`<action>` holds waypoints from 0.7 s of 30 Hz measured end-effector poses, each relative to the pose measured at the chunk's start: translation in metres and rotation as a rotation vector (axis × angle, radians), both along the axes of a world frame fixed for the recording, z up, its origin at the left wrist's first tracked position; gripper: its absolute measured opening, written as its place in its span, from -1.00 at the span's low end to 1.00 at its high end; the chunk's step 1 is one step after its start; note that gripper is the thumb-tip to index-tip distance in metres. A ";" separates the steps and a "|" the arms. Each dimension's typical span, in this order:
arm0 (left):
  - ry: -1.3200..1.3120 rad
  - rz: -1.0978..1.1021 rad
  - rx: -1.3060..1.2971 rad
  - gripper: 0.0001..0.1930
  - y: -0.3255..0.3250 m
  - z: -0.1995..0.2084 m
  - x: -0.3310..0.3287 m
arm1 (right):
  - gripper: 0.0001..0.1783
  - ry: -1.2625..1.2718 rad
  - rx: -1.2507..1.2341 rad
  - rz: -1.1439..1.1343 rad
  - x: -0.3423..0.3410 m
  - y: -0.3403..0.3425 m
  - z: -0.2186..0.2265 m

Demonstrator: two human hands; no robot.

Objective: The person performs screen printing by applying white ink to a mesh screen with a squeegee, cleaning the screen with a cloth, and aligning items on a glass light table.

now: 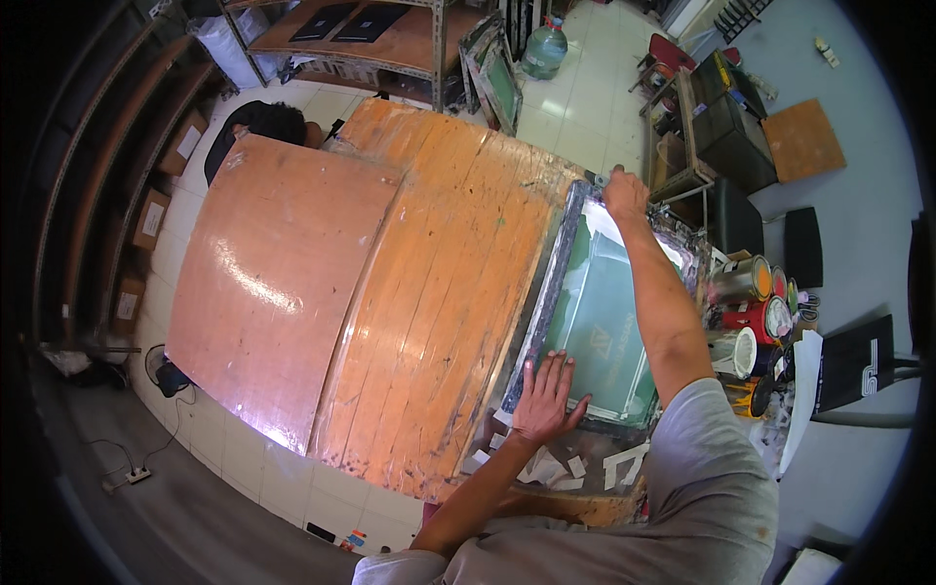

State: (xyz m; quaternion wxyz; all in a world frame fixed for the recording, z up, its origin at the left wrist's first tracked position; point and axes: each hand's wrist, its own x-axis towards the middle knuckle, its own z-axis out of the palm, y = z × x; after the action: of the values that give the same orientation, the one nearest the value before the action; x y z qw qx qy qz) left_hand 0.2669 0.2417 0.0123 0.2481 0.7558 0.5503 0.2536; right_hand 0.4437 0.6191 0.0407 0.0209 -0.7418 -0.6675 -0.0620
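Frame (595, 322) runs lengthwise away; left hand (548, 395) flat on it, right hand (624, 193) gripping its far end.

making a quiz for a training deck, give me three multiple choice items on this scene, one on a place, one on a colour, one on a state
1. Where does the left hand rest?
A. near end of the screen frame
B. on a paint can
C. on the floor

2. What colour is the frame's mesh?
A. red
B. green
C. yellow

3. How is the right hand?
A. hanging free
B. holding a brush
C. gripping the frame's far end

Answers: 1 A, palm lies flat on the near end; 2 B, the mesh shows green; 3 C, its fingers close over the far edge.
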 end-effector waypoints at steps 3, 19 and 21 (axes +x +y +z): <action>0.001 -0.029 -0.003 -0.23 0.001 -0.006 0.001 | -0.67 0.046 -0.017 -0.065 -0.006 -0.006 0.003; -0.010 -0.024 -0.029 -0.23 0.000 -0.002 0.005 | -0.57 0.252 0.027 -0.472 -0.029 0.001 0.004; -0.016 -0.007 0.023 -0.23 -0.002 -0.009 0.006 | -0.58 0.315 0.026 -0.457 -0.021 -0.004 0.011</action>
State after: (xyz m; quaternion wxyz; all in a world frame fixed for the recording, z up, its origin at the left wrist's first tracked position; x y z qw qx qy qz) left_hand 0.2726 0.2401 0.0036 0.2446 0.7585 0.5427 0.2652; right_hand 0.4226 0.6146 0.0517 0.1194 -0.8734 -0.4703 0.0421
